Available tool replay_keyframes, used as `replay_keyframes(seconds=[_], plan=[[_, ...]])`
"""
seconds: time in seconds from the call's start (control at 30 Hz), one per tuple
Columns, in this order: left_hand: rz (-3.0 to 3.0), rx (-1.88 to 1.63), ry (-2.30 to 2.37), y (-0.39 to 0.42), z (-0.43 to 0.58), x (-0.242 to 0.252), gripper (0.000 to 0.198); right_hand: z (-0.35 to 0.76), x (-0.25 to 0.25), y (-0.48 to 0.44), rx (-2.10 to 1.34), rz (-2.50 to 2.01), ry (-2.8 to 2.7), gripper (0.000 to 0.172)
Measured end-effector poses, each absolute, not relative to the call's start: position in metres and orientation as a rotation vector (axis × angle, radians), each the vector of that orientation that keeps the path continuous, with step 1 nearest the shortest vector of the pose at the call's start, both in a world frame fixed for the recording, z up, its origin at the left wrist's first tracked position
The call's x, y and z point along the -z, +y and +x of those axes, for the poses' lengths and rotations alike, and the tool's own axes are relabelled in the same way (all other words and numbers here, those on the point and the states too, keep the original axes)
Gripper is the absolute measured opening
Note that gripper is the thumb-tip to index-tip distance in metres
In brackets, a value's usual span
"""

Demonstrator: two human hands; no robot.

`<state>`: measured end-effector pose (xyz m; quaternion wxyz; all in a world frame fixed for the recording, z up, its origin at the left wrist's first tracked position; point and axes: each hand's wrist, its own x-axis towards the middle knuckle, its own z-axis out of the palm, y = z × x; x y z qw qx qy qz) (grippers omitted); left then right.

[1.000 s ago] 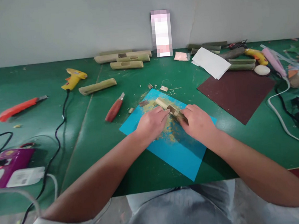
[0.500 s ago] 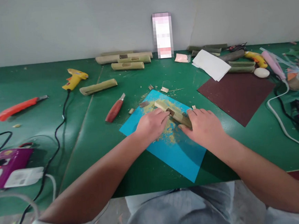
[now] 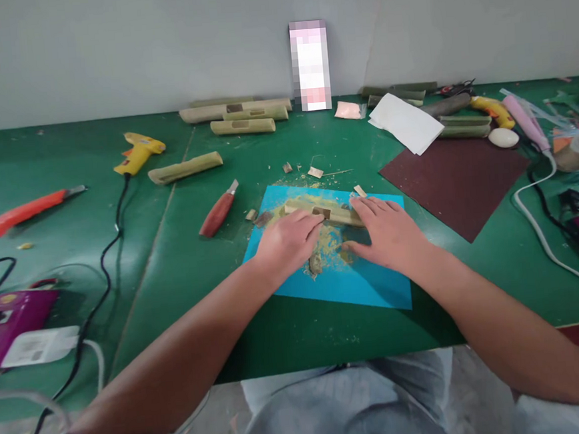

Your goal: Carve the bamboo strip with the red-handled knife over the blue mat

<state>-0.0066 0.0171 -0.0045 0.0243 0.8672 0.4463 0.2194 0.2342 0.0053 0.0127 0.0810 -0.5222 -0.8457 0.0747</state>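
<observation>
A short bamboo piece (image 3: 325,211) with a dark notch lies crosswise on a blue sheet (image 3: 375,284) strewn with yellowish sawdust. My left hand (image 3: 288,242) rests on its left part with fingers curled over it. My right hand (image 3: 389,230) lies on its right end, fingers stretched out flat and pressing the sheet. A small dark scrap (image 3: 315,264) lies in the dust between the two hands.
A red-handled knife (image 3: 217,210), an orange cutter (image 3: 26,211) and a yellow glue gun (image 3: 137,153) lie to the left. Bamboo lengths (image 3: 234,114) line the back wall. A brown sandpaper sheet (image 3: 454,178), white paper (image 3: 405,122), cables and a purple device (image 3: 11,319) flank the sides.
The blue sheet and the bamboo piece have turned from a diagonal lie to nearly square with the table edge. My right hand's fingers have flattened out.
</observation>
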Motion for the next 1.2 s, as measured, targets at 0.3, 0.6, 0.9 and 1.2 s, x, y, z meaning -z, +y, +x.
replay_keyframes(seconds=[0.3,0.6,0.9,1.2], plan=[[2.705,-0.728,1.399,0.015,-0.007,0.004,0.028,0.236,-0.006,0.017,-0.221,-1.421,-2.452,0.059],[2.601,-0.845,1.451,0.014,-0.008,-0.001,0.028,0.226,-0.011,0.014,-0.118,-1.427,-2.485,0.031],[2.507,-0.898,1.405,0.017,-0.009,-0.001,0.027,0.211,-0.018,-0.011,-0.1,-1.524,-2.452,0.02],[2.515,-0.886,1.38,0.018,-0.008,0.003,0.026,0.211,-0.014,-0.007,-0.16,-1.5,-2.492,0.017]])
